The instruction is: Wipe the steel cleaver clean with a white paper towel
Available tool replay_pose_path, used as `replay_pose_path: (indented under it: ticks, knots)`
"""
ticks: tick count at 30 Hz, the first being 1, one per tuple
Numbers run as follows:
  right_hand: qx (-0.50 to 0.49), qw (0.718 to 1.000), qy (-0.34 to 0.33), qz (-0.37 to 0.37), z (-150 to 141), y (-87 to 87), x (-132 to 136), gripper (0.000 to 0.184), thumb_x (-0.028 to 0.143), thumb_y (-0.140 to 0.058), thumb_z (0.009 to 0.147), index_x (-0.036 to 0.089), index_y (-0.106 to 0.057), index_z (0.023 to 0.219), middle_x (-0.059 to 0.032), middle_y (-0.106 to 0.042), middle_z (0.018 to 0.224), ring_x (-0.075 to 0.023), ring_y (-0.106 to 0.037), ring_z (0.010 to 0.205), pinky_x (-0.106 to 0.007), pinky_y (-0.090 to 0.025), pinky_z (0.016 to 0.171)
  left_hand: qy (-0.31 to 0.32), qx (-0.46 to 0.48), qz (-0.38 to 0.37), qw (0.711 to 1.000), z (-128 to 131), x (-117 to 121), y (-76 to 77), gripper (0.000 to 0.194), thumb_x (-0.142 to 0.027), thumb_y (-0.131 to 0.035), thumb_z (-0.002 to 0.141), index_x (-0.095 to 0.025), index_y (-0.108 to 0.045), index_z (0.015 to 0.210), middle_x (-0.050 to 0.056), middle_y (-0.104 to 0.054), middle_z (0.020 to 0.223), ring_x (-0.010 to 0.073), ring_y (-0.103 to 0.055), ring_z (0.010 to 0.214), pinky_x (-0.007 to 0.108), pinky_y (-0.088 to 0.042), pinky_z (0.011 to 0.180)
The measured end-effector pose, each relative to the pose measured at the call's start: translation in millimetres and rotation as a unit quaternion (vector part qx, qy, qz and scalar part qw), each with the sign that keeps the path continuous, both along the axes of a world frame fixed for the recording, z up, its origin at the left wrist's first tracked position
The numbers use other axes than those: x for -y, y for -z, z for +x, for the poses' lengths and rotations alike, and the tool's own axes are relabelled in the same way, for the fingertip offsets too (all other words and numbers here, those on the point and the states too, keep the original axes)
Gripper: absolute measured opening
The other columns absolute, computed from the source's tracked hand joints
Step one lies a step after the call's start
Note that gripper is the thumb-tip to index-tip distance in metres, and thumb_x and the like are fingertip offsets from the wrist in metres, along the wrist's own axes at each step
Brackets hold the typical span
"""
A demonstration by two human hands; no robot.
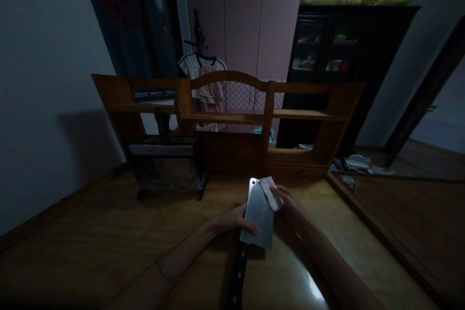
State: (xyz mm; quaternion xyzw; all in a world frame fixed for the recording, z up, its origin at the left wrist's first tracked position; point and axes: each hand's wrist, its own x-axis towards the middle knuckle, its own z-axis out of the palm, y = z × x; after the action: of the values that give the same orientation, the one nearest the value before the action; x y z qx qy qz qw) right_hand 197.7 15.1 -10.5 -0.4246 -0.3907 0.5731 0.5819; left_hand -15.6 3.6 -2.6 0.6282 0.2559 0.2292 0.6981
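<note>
A cleaver [258,218] with a broad steel blade and a black handle lies over the wooden table [109,232], blade pointing away from me. My left hand [230,220] rests against the blade's left edge, fingers curled onto it. My right hand [290,203] pinches a small white cloth [271,191] and presses it on the upper right part of the blade. The room is dim.
A wooden shelf unit [225,116] stands at the table's far edge. A dark glass tank [167,164] sits at its left end. A pink wardrobe [243,38] and a dark cabinet [327,58] stand behind. The table's right edge [366,218] runs diagonally.
</note>
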Motion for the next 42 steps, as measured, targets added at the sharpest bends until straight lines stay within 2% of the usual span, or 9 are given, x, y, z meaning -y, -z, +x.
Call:
replay_pose_path:
  ticks: [3, 8, 12, 20, 24, 29, 35, 42]
  knots:
    - [0.021, 1.0, 0.014, 0.016, 2.4, -1.1, 0.0, 0.035, 0.048, -0.075, 0.065, 0.016, -0.07, 0.079, -0.003, -0.069, 0.071, -0.0154, -0.059, 0.057, -0.026, -0.043, 0.053, 0.021, -0.01, 0.001, 1.0, 0.3, 4.0, -2.8, 0.084, -0.019, -0.084, 0.054, -0.022, -0.047, 0.128, 0.004, -0.059, 0.115, 0.0217, -0.056, 0.102, 0.034, -0.045, 0.086]
    - [0.047, 0.999, 0.013, -0.01, 6.6, 2.7, -2.0, 0.038, 0.049, -0.076, 0.065, 0.014, -0.07, 0.079, -0.0044, -0.069, 0.068, -0.0143, -0.057, 0.053, -0.025, -0.041, 0.05, 0.033, -0.016, 0.009, 0.999, 1.9, 8.2, -3.6, 0.094, -0.02, -0.086, 0.051, -0.024, -0.041, 0.133, 0.005, -0.057, 0.12, 0.0222, -0.055, 0.103, 0.035, -0.045, 0.088]
    - [0.043, 0.999, 0.0, -0.006, 6.2, 2.0, 0.7, 0.044, 0.053, -0.073, 0.067, 0.013, -0.071, 0.083, -0.0079, -0.071, 0.074, -0.0164, -0.059, 0.056, -0.027, -0.043, 0.052, 0.022, -0.012, 0.014, 1.0, 1.4, 8.1, -3.5, 0.089, -0.02, -0.085, 0.053, -0.023, -0.044, 0.131, 0.005, -0.058, 0.116, 0.0236, -0.054, 0.105, 0.034, -0.045, 0.087]
    - [0.053, 0.999, 0.0, 0.007, 2.9, -4.6, 6.5, 0.043, 0.056, -0.071, 0.068, 0.015, -0.071, 0.079, -0.0055, -0.07, 0.07, -0.0166, -0.058, 0.054, -0.027, -0.041, 0.05, -0.025, 0.017, -0.01, 1.0, 1.1, 9.9, -5.7, 0.085, -0.018, -0.082, 0.055, -0.023, -0.044, 0.131, 0.003, -0.059, 0.11, 0.0226, -0.055, 0.101, 0.03, -0.047, 0.078]
    - [0.072, 0.997, -0.013, -0.002, 2.3, -3.1, 5.1, 0.042, 0.054, -0.071, 0.07, 0.014, -0.071, 0.084, -0.0072, -0.071, 0.073, -0.0175, -0.059, 0.056, -0.027, -0.041, 0.051, -0.017, 0.011, -0.017, 1.0, 1.3, 8.2, -3.5, 0.081, -0.018, -0.082, 0.054, -0.021, -0.046, 0.126, 0.003, -0.06, 0.108, 0.0216, -0.056, 0.098, 0.03, -0.046, 0.079]
    - [0.073, 0.997, -0.036, -0.009, 4.3, -2.3, 5.0, 0.039, 0.05, -0.07, 0.073, 0.013, -0.071, 0.085, -0.0081, -0.071, 0.073, -0.0182, -0.061, 0.057, -0.028, -0.043, 0.051, -0.021, 0.014, -0.021, 0.999, 2.4, 7.0, -0.1, 0.087, -0.017, -0.083, 0.051, -0.022, -0.045, 0.129, 0.003, -0.06, 0.112, 0.0219, -0.057, 0.099, 0.031, -0.046, 0.082]
    - [0.061, 0.998, -0.03, -0.011, 5.9, 1.6, 3.4, 0.037, 0.049, -0.071, 0.072, 0.013, -0.071, 0.083, -0.0078, -0.07, 0.07, -0.0176, -0.06, 0.055, -0.028, -0.043, 0.049, -0.013, 0.012, -0.018, 1.0, 2.2, 7.7, -1.4, 0.09, -0.019, -0.084, 0.051, -0.022, -0.043, 0.131, 0.003, -0.061, 0.112, 0.0227, -0.056, 0.102, 0.032, -0.047, 0.083]
    - [0.056, 0.998, -0.032, -0.007, 4.1, -1.7, 7.5, 0.038, 0.048, -0.072, 0.07, 0.013, -0.071, 0.083, -0.0089, -0.07, 0.07, -0.0182, -0.061, 0.055, -0.028, -0.044, 0.05, -0.015, 0.01, -0.014, 1.0, 1.4, 5.8, 1.2, 0.087, -0.017, -0.083, 0.053, -0.021, -0.044, 0.13, 0.004, -0.061, 0.112, 0.0234, -0.057, 0.102, 0.032, -0.047, 0.083]
